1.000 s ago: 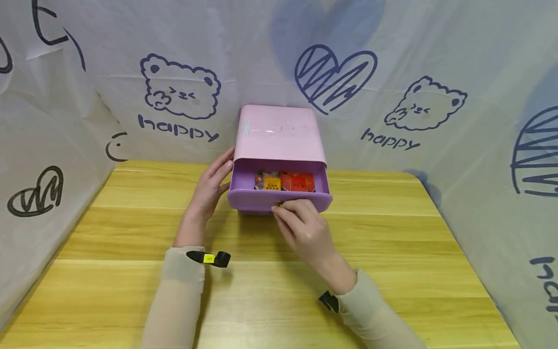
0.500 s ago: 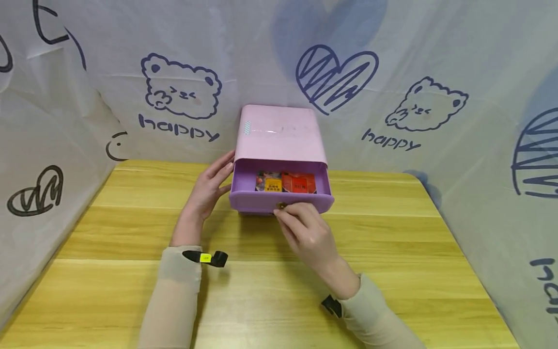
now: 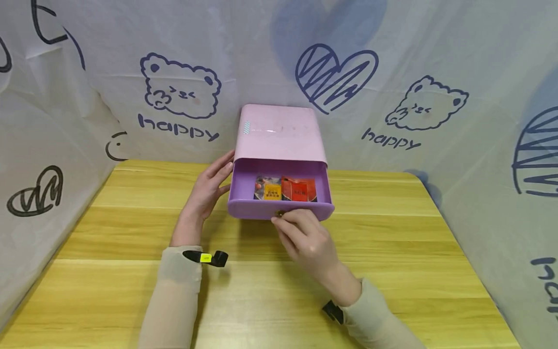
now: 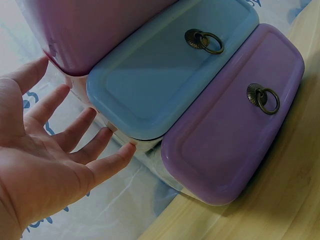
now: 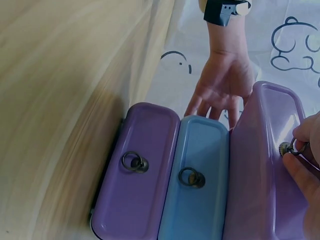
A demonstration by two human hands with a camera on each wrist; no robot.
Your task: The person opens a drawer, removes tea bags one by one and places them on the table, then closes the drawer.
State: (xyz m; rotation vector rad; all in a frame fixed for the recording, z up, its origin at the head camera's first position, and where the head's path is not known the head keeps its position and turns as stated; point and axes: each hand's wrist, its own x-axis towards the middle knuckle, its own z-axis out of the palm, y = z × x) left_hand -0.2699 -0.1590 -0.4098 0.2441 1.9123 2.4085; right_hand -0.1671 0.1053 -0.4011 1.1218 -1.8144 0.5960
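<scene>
A small pink chest of drawers stands at the back of the table, its purple top drawer pulled out. Inside that drawer lie a yellow-and-dark packet and a red packet side by side. My right hand pinches the drawer's brass ring pull between thumb and finger. My left hand rests its outstretched fingertips against the chest's side. Below the top drawer, a blue drawer and a lower purple drawer are closed, their ring pulls hanging.
The chest stands on a wood-grain table. Behind it and along both sides hangs a white cloth with bear and heart drawings. Black straps with small cameras sit on the wrists.
The top drawer has come further out toward me, showing more of the two packets. My right hand has moved back with the ring pull; my left hand has stayed at the chest's side.
</scene>
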